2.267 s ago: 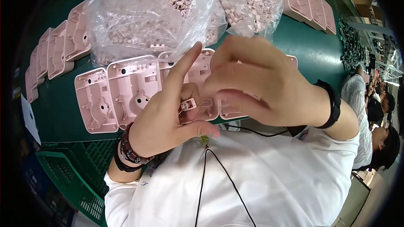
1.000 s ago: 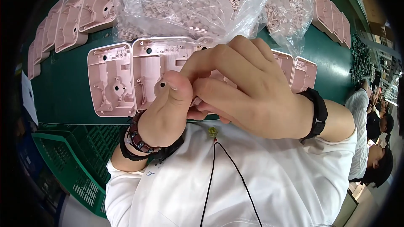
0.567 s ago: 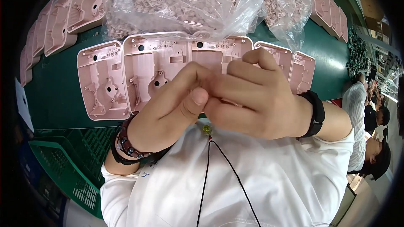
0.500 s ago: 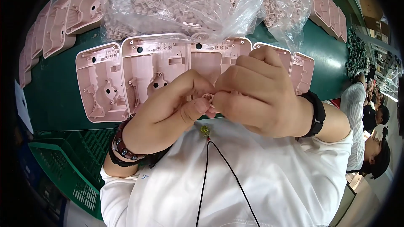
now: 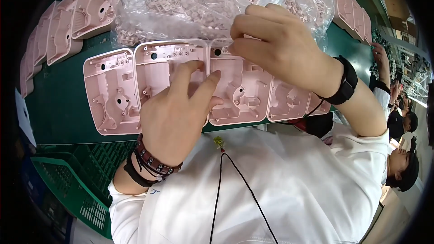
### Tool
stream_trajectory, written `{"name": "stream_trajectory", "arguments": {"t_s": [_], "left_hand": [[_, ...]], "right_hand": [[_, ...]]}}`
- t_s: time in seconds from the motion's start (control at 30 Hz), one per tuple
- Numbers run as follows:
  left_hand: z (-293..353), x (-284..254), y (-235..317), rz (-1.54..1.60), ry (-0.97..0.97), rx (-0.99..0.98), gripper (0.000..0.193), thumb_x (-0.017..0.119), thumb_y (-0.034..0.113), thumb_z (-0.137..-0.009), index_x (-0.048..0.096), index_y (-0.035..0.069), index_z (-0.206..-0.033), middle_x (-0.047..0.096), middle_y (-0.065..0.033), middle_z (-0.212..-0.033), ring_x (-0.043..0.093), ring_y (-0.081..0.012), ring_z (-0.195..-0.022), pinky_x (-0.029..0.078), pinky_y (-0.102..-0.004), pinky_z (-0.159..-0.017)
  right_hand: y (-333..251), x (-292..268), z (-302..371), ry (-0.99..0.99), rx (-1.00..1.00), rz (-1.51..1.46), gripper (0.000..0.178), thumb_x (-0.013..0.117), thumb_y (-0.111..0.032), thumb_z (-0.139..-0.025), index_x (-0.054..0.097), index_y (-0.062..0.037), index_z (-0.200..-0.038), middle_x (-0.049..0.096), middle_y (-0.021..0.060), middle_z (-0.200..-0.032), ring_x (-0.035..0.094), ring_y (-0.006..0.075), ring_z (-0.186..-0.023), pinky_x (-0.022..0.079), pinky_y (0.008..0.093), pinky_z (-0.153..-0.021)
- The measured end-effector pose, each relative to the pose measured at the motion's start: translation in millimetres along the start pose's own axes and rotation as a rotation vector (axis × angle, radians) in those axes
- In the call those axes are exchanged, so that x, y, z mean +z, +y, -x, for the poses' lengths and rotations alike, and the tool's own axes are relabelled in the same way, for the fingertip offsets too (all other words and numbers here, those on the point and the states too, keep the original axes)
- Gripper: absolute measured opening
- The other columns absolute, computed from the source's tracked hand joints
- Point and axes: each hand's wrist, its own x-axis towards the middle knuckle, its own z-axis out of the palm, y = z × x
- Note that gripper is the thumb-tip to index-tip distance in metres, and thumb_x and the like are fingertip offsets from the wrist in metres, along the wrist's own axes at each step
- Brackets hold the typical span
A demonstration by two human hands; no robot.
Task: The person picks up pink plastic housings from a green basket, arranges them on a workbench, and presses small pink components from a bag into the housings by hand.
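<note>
Head view. Left hand (image 5: 174,117) — fingers spread wide, palm down, fingertips resting on the second pink plastic shell (image 5: 169,65) in a row of such shells lying open side up on the green bench (image 5: 58,104); it holds nothing that shows. A beaded bracelet (image 5: 156,160) sits at its wrist.

Right hand (image 5: 275,45) — fingers drawn narrow, tips pinched together at the top edge of the third shell (image 5: 239,92), just right of the left hand; whether a small part sits in the pinch cannot be told. A black wristband (image 5: 346,83) circles its wrist.

First shell (image 5: 110,92) — just left of the left hand. Two further shells (image 5: 289,101) lie below the right wrist.

Clear bag of small pink parts (image 5: 181,4) — beyond both hands, touching the row's far edge.

Stacked shells (image 5: 68,31) — far left of the left hand.

Green crate (image 5: 86,194) — below the left forearm.
</note>
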Motion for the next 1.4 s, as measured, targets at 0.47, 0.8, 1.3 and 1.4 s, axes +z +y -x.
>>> {"name": "stream_trajectory", "arguments": {"t_s": [0.47,0.8,1.3,1.4], "left_hand": [[20.2,18.4,3.8,-0.018,0.032,0.014,0.033,0.059,0.014,-0.071,0.06,0.011,-0.104,0.053,-0.0032,-0.103,0.058,-0.0135,-0.059,0.046,-0.0241,-0.049],[28.7,-18.8,-8.5,0.964,0.099,-0.161,0.038,0.047,0.036,-0.088,0.052,0.005,-0.111,0.053,-0.0085,-0.101,0.054,-0.0118,-0.06,0.042,-0.0208,-0.051],[51.2,-43.2,-24.0,2.075,0.193,-0.456,0.057,0.023,0.05,-0.094,0.042,0.002,-0.118,0.053,-0.0061,-0.095,0.052,-0.0116,-0.08,0.043,-0.0231,-0.065],[54.8,-40.0,-31.8,1.943,0.077,-0.365,0.055,0.024,0.047,-0.095,0.04,0.002,-0.12,0.052,-0.0066,-0.099,0.053,-0.0121,-0.084,0.044,-0.0252,-0.07]], "right_hand": [[0.0,19.0,-4.3,-0.177,-0.206,0.085,0.009,0.062,-0.013,-0.061,0.064,-0.009,-0.069,0.053,0.0019,-0.099,0.048,0.0183,-0.099,0.038,0.0325,-0.087],[-46.5,-32.3,-27.8,0.056,0.061,-0.376,0.014,0.067,-0.014,-0.065,0.064,-0.0077,-0.076,0.052,0.0068,-0.096,0.048,0.0234,-0.084,0.039,0.0345,-0.076],[-114.6,19.7,-73.2,0.165,-0.006,-0.071,0.016,0.064,-0.017,-0.063,0.056,-0.0113,-0.075,0.052,0.0003,-0.089,0.046,0.0199,-0.079,0.033,0.0307,-0.068],[-110.7,13.2,-77.0,0.05,-0.011,-0.148,0.014,0.063,-0.017,-0.064,0.056,-0.0122,-0.075,0.052,-0.0024,-0.088,0.046,0.0185,-0.079,0.033,0.0309,-0.068]]}}
